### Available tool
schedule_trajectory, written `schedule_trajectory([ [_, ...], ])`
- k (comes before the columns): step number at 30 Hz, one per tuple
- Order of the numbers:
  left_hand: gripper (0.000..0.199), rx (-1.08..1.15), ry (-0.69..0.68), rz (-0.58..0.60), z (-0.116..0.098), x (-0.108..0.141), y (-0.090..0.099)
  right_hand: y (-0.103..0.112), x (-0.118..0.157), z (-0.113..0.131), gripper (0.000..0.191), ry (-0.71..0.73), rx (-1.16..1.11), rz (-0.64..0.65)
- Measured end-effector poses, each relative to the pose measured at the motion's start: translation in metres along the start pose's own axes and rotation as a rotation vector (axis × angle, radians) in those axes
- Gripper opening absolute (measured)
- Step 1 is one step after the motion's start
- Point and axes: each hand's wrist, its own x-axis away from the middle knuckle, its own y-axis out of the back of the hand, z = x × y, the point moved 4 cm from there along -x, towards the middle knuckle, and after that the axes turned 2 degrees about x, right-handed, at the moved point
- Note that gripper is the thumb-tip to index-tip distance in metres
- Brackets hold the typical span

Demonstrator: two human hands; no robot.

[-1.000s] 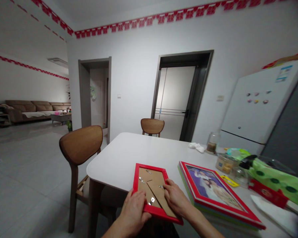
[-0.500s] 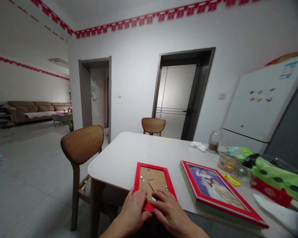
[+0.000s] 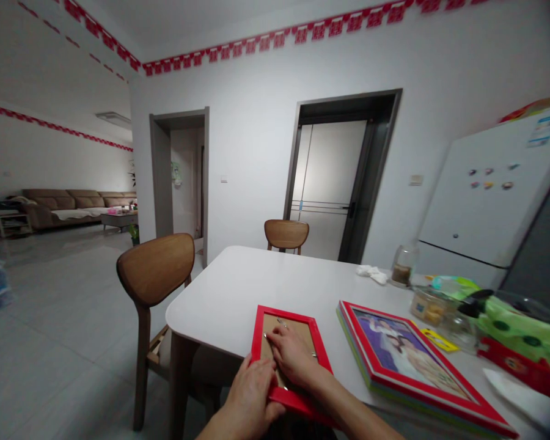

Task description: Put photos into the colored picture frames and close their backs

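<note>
A red picture frame [image 3: 321, 347] lies back side up over the near edge of the white table, its brown backing board [image 3: 302, 330] and some metal clips showing. My left hand [image 3: 253, 391] is closed round the frame's near left side. Reaching over the backing, my right hand [image 3: 289, 351] has its bent fingers near the clips at the upper left; whether the fingertips pinch anything is hidden. To the right lies a stack of larger frames, the top one a red-edged framed photo [image 3: 407, 354].
Beyond the stack are a glass jar [image 3: 402, 266], white tissue [image 3: 371, 274], a food container [image 3: 428, 305], a yellow card [image 3: 440, 340] and a green bag [image 3: 522, 321]. Wooden chairs stand left [image 3: 158, 269] and behind [image 3: 286, 233] the white table [image 3: 256, 275].
My right hand has moved away from the frame's near edge, up and across the backing to the clips at the upper left. My left hand stays at the near left side.
</note>
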Motion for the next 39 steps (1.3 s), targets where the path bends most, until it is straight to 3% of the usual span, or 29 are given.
schedule_trajectory([
  [4, 0.029, -0.001, -0.003, 0.009, 0.0, -0.001, 0.001, -0.006, -0.005, 0.005, 0.027, 0.044, 0.027, -0.028],
  [7, 0.032, 0.012, 0.005, -0.007, -0.002, 0.0, 0.003, -0.005, -0.002, 0.004, 0.027, 0.081, 0.004, -0.064],
  [20, 0.047, -0.019, -0.023, 0.069, 0.009, 0.007, -0.011, -0.012, -0.035, -0.063, 0.022, -0.418, -0.039, -0.201],
  [25, 0.046, -0.024, -0.002, 0.069, 0.007, 0.009, -0.005, -0.011, -0.039, -0.068, 0.017, -0.447, -0.102, -0.241],
  [28, 0.035, -0.059, -0.013, 0.099, 0.008, 0.006, -0.018, -0.003, -0.038, -0.071, 0.021, -0.421, -0.196, -0.272],
  [30, 0.023, -0.091, -0.061, 0.107, 0.008, 0.001, -0.038, 0.006, -0.033, -0.073, 0.028, -0.397, -0.274, -0.292],
  [34, 0.029, -0.085, -0.11, 0.083, 0.005, -0.012, -0.073, 0.027, -0.007, -0.078, 0.032, -0.377, -0.416, -0.319],
  [36, 0.03, -0.054, -0.122, 0.086, 0.002, -0.015, -0.071, 0.038, 0.013, -0.082, 0.032, -0.399, -0.569, -0.369],
  [38, 0.031, -0.02, -0.17, 0.051, -0.006, -0.015, -0.051, 0.047, 0.036, -0.086, 0.029, -0.453, -0.815, -0.48],
  [39, 0.033, 0.019, -0.181, -0.021, -0.012, -0.016, -0.034, 0.048, 0.047, -0.086, 0.027, -0.489, -0.952, -0.539],
])
